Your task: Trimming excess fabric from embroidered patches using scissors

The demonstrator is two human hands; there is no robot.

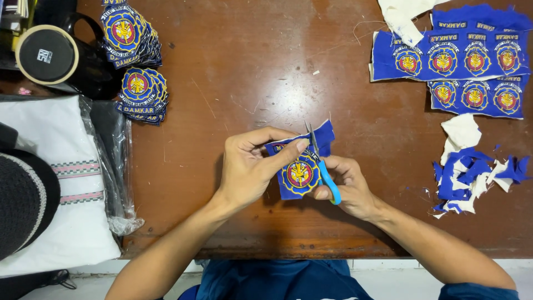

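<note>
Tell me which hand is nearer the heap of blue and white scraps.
Right. The right hand works beside the scrap heap; the left hand sits farther off, across the patch.

A: Where does the view sit?

B: There is one view only, from a camera on the person's head, looking almost straight down onto a brown wooden table (250, 66).

A: How near is it?

B: Close. Both forearms enter from the bottom edge, and the left hand (250, 166) and right hand (347, 186) meet near the centre. The table's near edge runs along the lower frame.
</note>
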